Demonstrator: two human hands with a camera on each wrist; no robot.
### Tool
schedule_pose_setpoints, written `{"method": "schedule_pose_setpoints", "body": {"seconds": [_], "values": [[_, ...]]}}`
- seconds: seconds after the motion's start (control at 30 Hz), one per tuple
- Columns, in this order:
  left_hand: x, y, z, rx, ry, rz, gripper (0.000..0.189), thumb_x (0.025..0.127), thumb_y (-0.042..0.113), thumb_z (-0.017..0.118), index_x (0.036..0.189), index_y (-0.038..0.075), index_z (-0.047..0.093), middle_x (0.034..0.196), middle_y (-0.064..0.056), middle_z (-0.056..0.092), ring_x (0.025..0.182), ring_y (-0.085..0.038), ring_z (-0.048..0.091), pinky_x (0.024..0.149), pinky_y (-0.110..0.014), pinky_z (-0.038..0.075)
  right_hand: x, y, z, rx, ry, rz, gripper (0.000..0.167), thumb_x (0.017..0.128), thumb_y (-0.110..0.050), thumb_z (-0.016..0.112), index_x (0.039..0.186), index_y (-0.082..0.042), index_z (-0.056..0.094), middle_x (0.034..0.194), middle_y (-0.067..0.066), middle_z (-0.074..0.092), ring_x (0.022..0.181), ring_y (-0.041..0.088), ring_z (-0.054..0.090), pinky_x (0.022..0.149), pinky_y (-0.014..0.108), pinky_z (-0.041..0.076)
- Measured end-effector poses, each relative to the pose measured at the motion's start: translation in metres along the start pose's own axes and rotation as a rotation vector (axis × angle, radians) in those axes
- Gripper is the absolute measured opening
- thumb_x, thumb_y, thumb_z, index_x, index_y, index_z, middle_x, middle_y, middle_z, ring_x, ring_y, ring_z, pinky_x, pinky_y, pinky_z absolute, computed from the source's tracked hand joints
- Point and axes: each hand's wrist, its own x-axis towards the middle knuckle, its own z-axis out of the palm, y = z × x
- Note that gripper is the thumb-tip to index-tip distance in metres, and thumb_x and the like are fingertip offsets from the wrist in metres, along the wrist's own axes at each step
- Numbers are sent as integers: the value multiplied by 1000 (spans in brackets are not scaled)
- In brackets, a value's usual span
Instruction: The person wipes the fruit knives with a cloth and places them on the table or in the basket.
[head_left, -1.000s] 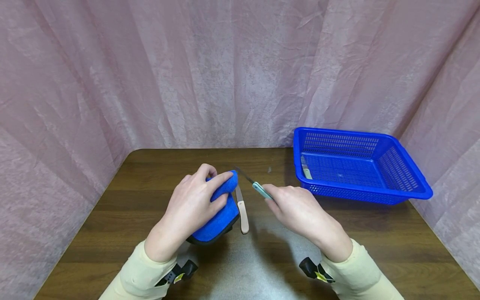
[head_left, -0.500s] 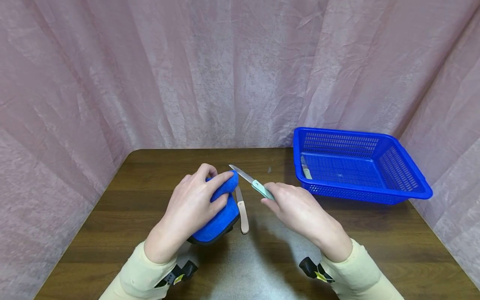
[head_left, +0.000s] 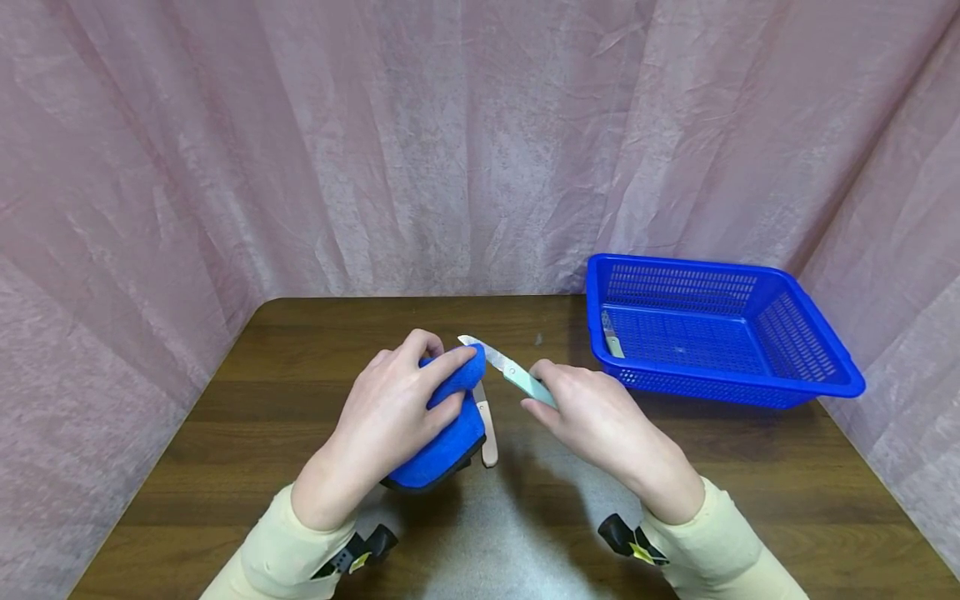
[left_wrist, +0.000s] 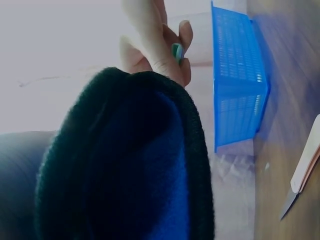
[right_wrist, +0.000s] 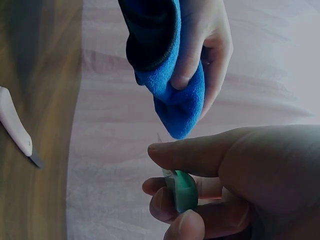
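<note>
My left hand (head_left: pixel 393 404) grips a folded blue cloth (head_left: pixel 442 450) with dark edging, pinching a fold of it between thumb and fingers. My right hand (head_left: pixel 592 417) holds a knife with a mint-green handle (head_left: pixel 528 384), its blade pointing up and left. The blade tip lies close by the top of the cloth; whether they touch I cannot tell. A second knife with a pale pinkish handle (head_left: pixel 489 437) lies on the table beside the cloth, its blade partly hidden. In the right wrist view the green handle (right_wrist: pixel 185 192) sits between thumb and fingers.
A blue plastic basket (head_left: pixel 720 383) stands at the table's back right. Inside it, against the left wall, lies another knife with a pale handle (head_left: pixel 614 346). Pink curtains (head_left: pixel 450 150) hang behind the wooden table (head_left: pixel 262 433).
The knife in my right hand has turned, so its blade now shows its broad side. My left hand has shifted slightly right with the cloth, covering more of the pale-handled knife.
</note>
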Motion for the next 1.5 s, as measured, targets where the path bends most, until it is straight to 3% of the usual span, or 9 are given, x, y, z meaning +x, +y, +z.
{"method": "schedule_pose_setpoints", "body": {"seconds": [0.23, 0.57, 1.5], "values": [[-1, 8, 6, 2, -24, 61, 48, 95, 24, 85, 142, 25, 77, 120, -8, 65, 87, -24, 72, 83, -44, 55, 0, -4, 2, 8, -39, -7, 18, 99, -22, 84, 103, -13, 69, 72, -10, 54, 60, 11, 51, 54, 35, 45], [-3, 10, 12, 30, -57, 87, 45, 93, 26, 87, 137, 24, 80, 117, -10, 67, 85, -24, 72, 81, -43, 56, -1, -4, 4, -20, -42, -39, 19, 97, -23, 87, 103, -15, 70, 73, -11, 55, 60, 9, 51, 53, 34, 45], [-2, -6, 4, 28, -36, -26, 44, 94, 24, 84, 138, 23, 79, 117, -11, 67, 88, -24, 69, 79, -45, 55, -2, -5, 2, -23, -6, -59, 17, 98, -22, 86, 103, -15, 71, 74, -12, 56, 60, 10, 52, 55, 37, 47]]}}
